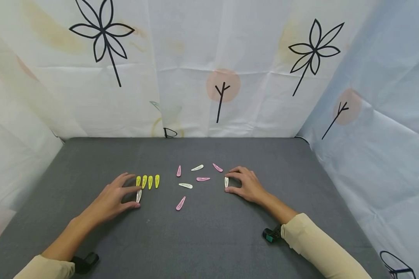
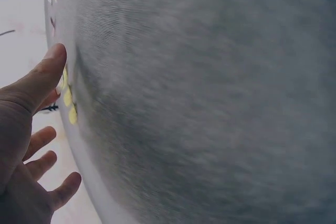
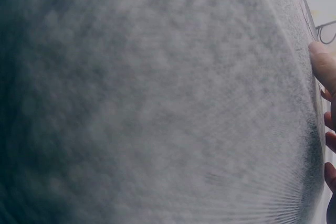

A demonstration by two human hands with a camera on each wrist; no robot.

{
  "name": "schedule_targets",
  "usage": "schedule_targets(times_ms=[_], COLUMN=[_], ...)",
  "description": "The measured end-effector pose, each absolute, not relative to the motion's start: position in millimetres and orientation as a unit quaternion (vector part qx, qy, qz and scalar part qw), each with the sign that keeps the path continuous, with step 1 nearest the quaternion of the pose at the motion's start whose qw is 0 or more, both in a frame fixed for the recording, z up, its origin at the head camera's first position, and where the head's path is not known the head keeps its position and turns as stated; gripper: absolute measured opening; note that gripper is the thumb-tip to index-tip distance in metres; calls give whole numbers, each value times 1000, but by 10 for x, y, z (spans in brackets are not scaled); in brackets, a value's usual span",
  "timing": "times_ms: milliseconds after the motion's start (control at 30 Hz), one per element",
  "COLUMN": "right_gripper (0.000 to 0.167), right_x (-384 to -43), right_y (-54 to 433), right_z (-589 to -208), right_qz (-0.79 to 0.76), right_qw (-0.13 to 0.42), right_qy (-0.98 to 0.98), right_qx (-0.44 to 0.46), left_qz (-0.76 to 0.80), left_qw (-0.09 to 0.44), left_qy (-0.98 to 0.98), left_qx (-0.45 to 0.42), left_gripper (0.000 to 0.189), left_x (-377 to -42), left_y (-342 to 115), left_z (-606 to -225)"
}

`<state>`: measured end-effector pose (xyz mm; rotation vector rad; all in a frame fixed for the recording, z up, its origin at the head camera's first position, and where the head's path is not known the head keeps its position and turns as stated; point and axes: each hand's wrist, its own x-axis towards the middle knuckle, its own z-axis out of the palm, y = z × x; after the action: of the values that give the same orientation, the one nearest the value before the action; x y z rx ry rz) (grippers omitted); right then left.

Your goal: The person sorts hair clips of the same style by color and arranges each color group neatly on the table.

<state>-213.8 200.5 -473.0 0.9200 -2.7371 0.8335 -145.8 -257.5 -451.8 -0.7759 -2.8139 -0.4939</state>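
My left hand (image 1: 113,197) pinches a white snap hair clip (image 1: 139,196) end to end between thumb and forefinger, just below the left end of a row of yellow hair clips (image 1: 150,182). In the left wrist view the thumb (image 2: 50,69) hides most of that spot. Over on the right, my right hand (image 1: 246,185) holds another white hair clip (image 1: 226,182) upright between thumb and forefinger. The right wrist view shows only the fingers at its edge, and the clip is hidden there.
Between the hands, loose pink hair clips (image 1: 203,179) and white hair clips (image 1: 186,185) lie at different angles on the grey tabletop (image 1: 202,240). A pink clip (image 1: 180,203) lies nearest the front. Printed cloth (image 1: 258,100) hangs behind the table and along both sides.
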Motion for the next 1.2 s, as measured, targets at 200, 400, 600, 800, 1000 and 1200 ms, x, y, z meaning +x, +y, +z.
schedule_targets(times_ms=[200, 400, 600, 800, 1000, 1200], right_gripper=[46, 47, 46, 47, 47, 47], right_x=[-2134, -2134, -2141, -2143, -2149, -2145], right_y=[2007, 2008, 2007, 2008, 1999, 2000], right_z=[-4718, -4722, -4728, -4732, -4734, -4740], right_qz=[277, 280, 280, 280, 281, 282], right_qw=[68, 64, 67, 64, 66, 66], right_qy=[-908, -908, -907, -908, -907, -906], right_qx=[307, 305, 307, 305, 306, 308], left_qz=[-165, -177, -184, -184, -187, -206], left_qw=[94, 59, 55, 73, 85, 78], left_qy=[-946, -952, -952, -949, -947, -946], left_qx=[-261, -241, -238, -246, -245, -239], left_gripper=[50, 52, 53, 54, 55, 54], left_x=[-1423, -1423, -1419, -1410, -1398, -1453], left_y=[-2657, -2693, -2702, -2701, -2689, -2470], left_z=[-4586, -4602, -4607, -4596, -4559, -4478])
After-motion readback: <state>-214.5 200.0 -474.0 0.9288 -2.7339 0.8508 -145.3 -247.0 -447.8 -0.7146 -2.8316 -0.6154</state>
